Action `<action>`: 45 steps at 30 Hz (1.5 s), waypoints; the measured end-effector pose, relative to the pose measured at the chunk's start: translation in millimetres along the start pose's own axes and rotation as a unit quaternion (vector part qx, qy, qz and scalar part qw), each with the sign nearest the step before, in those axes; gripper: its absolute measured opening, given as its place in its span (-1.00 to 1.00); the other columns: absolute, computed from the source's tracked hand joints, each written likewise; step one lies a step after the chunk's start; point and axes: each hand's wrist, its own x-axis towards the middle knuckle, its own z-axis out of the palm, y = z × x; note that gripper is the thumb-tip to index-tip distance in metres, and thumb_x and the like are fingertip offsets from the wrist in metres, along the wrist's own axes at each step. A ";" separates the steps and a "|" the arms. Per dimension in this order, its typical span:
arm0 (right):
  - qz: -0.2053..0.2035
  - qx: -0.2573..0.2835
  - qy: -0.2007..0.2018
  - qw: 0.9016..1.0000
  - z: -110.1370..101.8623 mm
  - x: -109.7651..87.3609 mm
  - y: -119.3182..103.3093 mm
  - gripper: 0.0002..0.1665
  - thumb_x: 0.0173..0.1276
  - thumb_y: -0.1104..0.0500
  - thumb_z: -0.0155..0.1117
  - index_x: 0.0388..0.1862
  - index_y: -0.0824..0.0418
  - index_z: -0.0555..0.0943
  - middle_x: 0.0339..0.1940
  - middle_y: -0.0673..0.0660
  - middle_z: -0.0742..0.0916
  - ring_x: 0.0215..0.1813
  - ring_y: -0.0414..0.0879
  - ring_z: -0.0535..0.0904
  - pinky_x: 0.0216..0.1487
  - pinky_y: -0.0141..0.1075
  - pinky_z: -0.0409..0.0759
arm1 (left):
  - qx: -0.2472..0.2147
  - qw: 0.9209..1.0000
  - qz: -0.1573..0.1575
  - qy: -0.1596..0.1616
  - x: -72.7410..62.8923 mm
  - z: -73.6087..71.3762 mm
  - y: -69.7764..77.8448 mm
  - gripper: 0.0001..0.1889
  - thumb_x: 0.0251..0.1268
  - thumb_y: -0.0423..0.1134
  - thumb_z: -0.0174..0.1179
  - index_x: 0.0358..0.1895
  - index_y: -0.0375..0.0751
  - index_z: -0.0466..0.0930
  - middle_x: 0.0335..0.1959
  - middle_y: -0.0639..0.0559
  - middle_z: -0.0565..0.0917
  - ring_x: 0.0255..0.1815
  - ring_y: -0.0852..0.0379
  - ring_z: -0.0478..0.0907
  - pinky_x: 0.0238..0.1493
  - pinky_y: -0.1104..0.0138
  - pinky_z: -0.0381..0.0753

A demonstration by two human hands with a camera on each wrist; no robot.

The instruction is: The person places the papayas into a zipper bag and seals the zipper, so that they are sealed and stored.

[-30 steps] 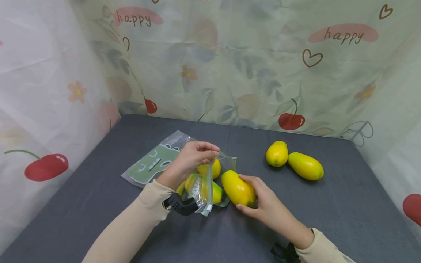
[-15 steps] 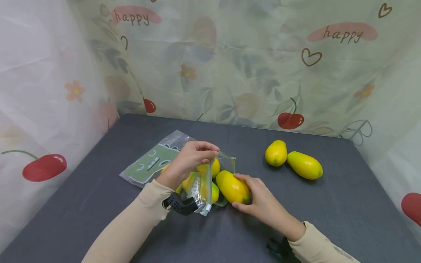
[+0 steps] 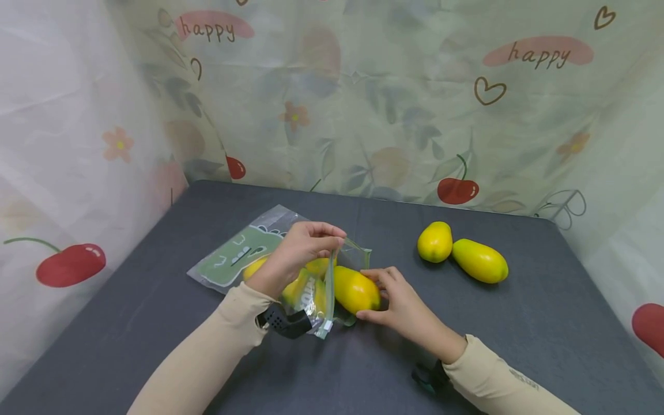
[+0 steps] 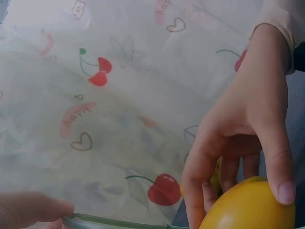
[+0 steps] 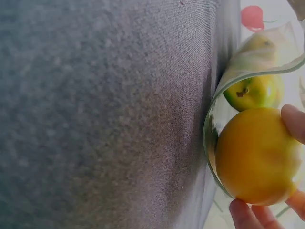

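Observation:
A clear zip bag with a green cartoon face lies on the table, several yellow papayas inside. My left hand pinches the upper edge of its mouth and holds it raised. My right hand grips a yellow papaya from the right, thumb in front and fingers behind. That papaya is partly in the bag's mouth; in the right wrist view the bag's rim curves round it. Deeper in, another papaya shows its brown stem end. The left forearm hides part of the bag.
Two more papayas, one short and one longer, lie side by side on the right of the dark grey table. A printed curtain stands behind the table and along its sides.
My right hand has moved left with the papaya, bringing it from just outside the bag's mouth to partly inside. Papayas in the bag have shifted left. The left hand keeps its place.

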 end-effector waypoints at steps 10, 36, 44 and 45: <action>-0.010 -0.008 -0.002 1.000 3.0 8.8 -1.8 -0.26 0.08 0.06 0.53 0.23 0.16 0.47 0.02 0.05 0.60 -0.07 -0.10 0.58 -0.13 -0.34 0.63 | -0.001 1.000 0.000 -0.003 1.0 -0.9 -1.2 -0.76 0.27 -0.31 0.22 -0.06 -0.34 0.66 -0.22 -0.02 0.69 -0.24 0.09 0.55 -0.06 0.32 0.58; -0.032 0.045 -0.006 0.998 12.9 13.1 -10.2 -0.58 0.14 0.30 0.45 -0.01 0.18 0.57 -0.14 0.08 0.61 -0.08 -0.06 0.64 -0.13 -0.40 0.66 | -0.017 1.000 -0.006 0.004 1.6 -1.0 -1.5 -0.74 0.26 -0.32 0.23 -0.04 -0.37 0.64 -0.16 -0.18 0.67 -0.36 0.15 0.49 -0.16 0.33 0.55; -0.042 0.046 -0.016 0.998 13.6 11.8 -14.9 -0.60 0.13 0.32 0.45 -0.03 0.19 0.60 -0.15 0.07 0.63 -0.13 -0.10 0.64 -0.13 -0.40 0.66 | -0.019 1.000 -0.010 0.008 1.5 -0.8 -1.1 -0.75 0.26 -0.30 0.24 -0.05 -0.35 0.65 -0.17 -0.12 0.67 -0.33 0.14 0.50 -0.16 0.34 0.56; -0.045 0.046 -0.018 0.998 13.7 11.6 -15.4 -0.60 0.13 0.33 0.45 -0.03 0.19 0.60 -0.15 0.06 0.63 -0.14 -0.11 0.64 -0.13 -0.41 0.65 | -0.019 1.000 -0.010 0.008 1.4 -0.8 -1.0 -0.75 0.26 -0.30 0.25 -0.05 -0.35 0.66 -0.18 -0.09 0.68 -0.33 0.14 0.51 -0.16 0.34 0.57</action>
